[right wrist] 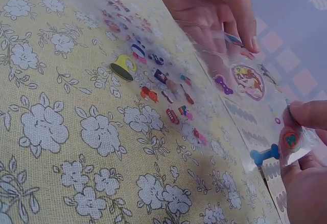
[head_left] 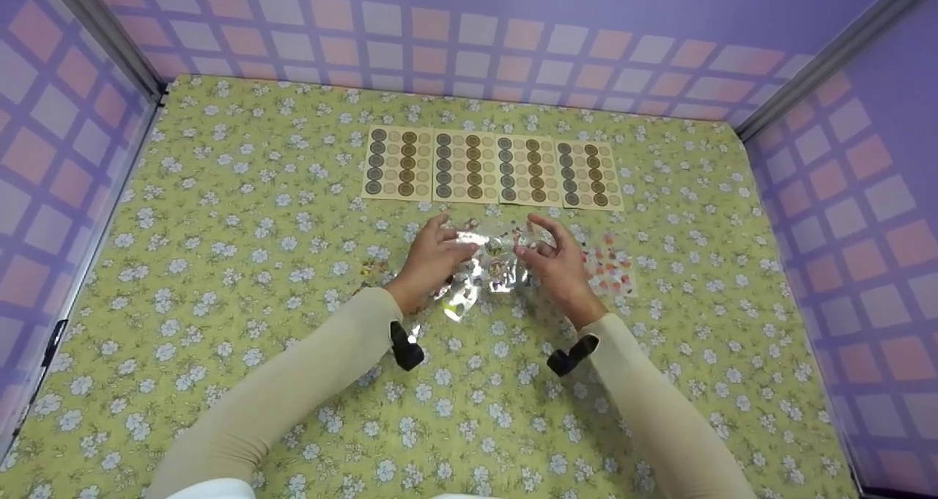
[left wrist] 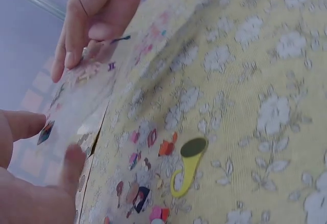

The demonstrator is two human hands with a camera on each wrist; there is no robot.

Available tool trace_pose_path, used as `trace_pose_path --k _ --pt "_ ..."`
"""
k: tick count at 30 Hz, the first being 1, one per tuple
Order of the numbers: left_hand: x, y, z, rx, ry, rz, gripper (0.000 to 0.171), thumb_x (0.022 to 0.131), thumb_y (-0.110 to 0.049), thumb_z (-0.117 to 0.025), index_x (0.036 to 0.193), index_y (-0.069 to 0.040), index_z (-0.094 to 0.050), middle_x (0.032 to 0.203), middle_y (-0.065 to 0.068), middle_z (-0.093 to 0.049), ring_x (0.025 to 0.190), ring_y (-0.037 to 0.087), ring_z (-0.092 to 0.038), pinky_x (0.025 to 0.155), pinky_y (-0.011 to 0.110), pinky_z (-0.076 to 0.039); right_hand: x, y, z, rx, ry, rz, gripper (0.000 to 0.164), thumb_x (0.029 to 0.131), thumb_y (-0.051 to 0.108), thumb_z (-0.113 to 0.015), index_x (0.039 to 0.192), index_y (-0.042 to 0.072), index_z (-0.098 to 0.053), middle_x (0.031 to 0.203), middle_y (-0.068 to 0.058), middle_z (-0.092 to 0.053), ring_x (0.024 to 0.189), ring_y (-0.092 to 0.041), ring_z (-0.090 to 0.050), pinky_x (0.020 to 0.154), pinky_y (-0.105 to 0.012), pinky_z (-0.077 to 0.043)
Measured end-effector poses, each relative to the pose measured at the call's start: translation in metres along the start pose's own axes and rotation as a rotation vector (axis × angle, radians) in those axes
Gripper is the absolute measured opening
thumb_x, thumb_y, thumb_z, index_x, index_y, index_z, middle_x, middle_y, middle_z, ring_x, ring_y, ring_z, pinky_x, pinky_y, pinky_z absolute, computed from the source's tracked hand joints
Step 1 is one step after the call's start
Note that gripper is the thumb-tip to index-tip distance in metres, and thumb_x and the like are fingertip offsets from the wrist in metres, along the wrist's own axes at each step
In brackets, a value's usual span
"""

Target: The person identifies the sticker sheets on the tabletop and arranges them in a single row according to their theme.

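Observation:
A clear sticker sheet (head_left: 495, 248) is held up between both hands, shiny with glare in the head view. My left hand (head_left: 432, 253) holds its left side, and my right hand (head_left: 555, 261) grips the right side between thumb and fingers. In the right wrist view, the held sheet carries a cartoon dog sticker (right wrist: 248, 82), a blue bone sticker (right wrist: 265, 154) and a purple bone sticker (right wrist: 223, 84). Below the hands, another clear sheet lies on the cloth with small colourful stickers and a yellow sticker (left wrist: 191, 165) with a dark green oval end.
Several beige sheets with rows of brown and grey circles (head_left: 469, 165) lie side by side beyond the hands. A sheet of pink and orange stickers (head_left: 610, 268) lies to the right, some yellow stickers (head_left: 374, 268) to the left. Checked purple panels (head_left: 469, 45) enclose the flowered tablecloth (head_left: 256, 338).

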State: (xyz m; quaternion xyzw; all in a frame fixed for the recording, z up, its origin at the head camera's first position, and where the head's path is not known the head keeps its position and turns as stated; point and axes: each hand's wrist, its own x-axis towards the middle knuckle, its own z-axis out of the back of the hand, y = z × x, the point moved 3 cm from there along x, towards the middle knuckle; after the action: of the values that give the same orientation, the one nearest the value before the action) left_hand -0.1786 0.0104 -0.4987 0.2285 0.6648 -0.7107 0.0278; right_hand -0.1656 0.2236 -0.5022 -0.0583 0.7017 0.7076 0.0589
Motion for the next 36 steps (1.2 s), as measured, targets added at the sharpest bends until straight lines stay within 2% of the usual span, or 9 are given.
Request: trace_pose_path --k 4,7,12,16,23,26,29,33,36 --pt "0.001 -0.003 -0.004 -0.15 0.002 -0.02 0.068 0.09 -0.008 -0.066 0.148 -0.01 -0.032 0.126 0.009 -0.061 0.106 0.024 -0.066 0.096 0.047 -0.052 0.0 0.001 -0.001 0.029 0.004 0.023 0.069 0.089 -0.001 -0.066 0.147 0.02 -0.036 0.143 -0.01 -0.042 0.084 -0.011 -0.062 0.087 -0.033 -0.055" --pt "0.002 -0.005 -0.004 -0.18 -0.01 -0.04 0.053 0.089 0.001 -0.061 0.139 -0.013 -0.046 0.114 0.008 -0.066 0.095 0.029 -0.068 0.09 0.052 -0.054 0.0 0.002 -0.001 0.025 0.004 0.024 0.073 0.089 -0.001 -0.064 0.15 0.021 -0.03 0.155 -0.007 -0.031 0.089 -0.014 -0.063 0.088 -0.037 -0.055" --pt "0.004 -0.009 -0.002 -0.06 -0.035 -0.112 0.041 0.094 -0.002 -0.058 0.131 -0.016 -0.054 0.108 0.006 -0.068 0.096 0.041 -0.065 0.078 0.054 -0.056 -0.001 0.002 0.001 0.075 -0.003 -0.026 0.062 0.091 -0.002 -0.06 0.146 0.016 -0.038 0.133 -0.01 -0.052 0.092 -0.015 -0.065 0.086 -0.043 -0.056" --pt "0.004 -0.01 0.001 0.048 -0.055 -0.169 0.037 0.094 -0.005 -0.06 0.129 -0.016 -0.054 0.107 0.005 -0.068 0.093 0.04 -0.066 0.073 0.055 -0.055 0.0 0.002 0.002 0.087 -0.021 -0.054 0.051 0.092 -0.002 -0.058 0.141 0.008 -0.045 0.107 -0.005 -0.066 0.089 -0.015 -0.068 0.083 -0.045 -0.057" --pt "0.004 -0.015 0.004 0.26 -0.088 -0.284 0.037 0.095 -0.007 -0.059 0.13 -0.019 -0.054 0.104 0.003 -0.068 0.082 0.033 -0.067 0.062 0.036 -0.054 0.0 0.003 0.002 -0.032 -0.041 -0.076 0.049 0.089 -0.006 -0.06 0.136 0.001 -0.049 0.089 -0.003 -0.063 0.079 -0.013 -0.07 0.078 -0.044 -0.059" --pt "0.005 -0.018 0.006 0.294 -0.105 -0.318 0.037 0.095 -0.009 -0.059 0.131 -0.016 -0.054 0.105 0.004 -0.068 0.083 0.029 -0.068 0.062 0.032 -0.053 0.0 -0.002 0.003 -0.008 -0.05 -0.066 0.041 0.089 -0.007 -0.059 0.129 -0.002 -0.053 0.088 -0.005 -0.062 0.077 -0.013 -0.068 0.075 -0.044 -0.059" --pt "0.006 -0.019 0.006 0.205 -0.105 -0.265 0.038 0.095 -0.015 -0.061 0.132 -0.016 -0.053 0.112 0.005 -0.067 0.091 0.028 -0.068 0.072 0.039 -0.056 -0.001 -0.003 0.003 0.086 -0.08 -0.085 0.031 0.089 -0.007 -0.059 0.12 -0.003 -0.057 0.091 -0.007 -0.061 0.073 -0.016 -0.067 0.074 -0.04 -0.06" --pt "0.007 -0.017 0.002 -0.043 -0.091 -0.14 0.04 0.096 -0.022 -0.061 0.133 -0.015 -0.051 0.118 0.005 -0.064 0.098 0.027 -0.067 0.087 0.05 -0.054 -0.001 -0.002 0.006 0.187 -0.149 -0.109 0.016 0.09 -0.004 -0.062 0.105 -0.002 -0.057 0.092 -0.007 -0.063 0.072 -0.016 -0.067 0.072 -0.033 -0.06" --pt "0.008 -0.017 -0.005 -0.216 -0.064 -0.099 0.042 0.095 -0.021 -0.061 0.134 -0.012 -0.048 0.12 0.008 -0.062 0.1 0.028 -0.065 0.092 0.05 -0.053 -0.002 -0.001 0.007 0.211 -0.198 -0.124 0.01 0.091 0.0 -0.062 0.099 0.001 -0.057 0.092 -0.004 -0.064 0.077 -0.013 -0.066 0.076 -0.031 -0.059"
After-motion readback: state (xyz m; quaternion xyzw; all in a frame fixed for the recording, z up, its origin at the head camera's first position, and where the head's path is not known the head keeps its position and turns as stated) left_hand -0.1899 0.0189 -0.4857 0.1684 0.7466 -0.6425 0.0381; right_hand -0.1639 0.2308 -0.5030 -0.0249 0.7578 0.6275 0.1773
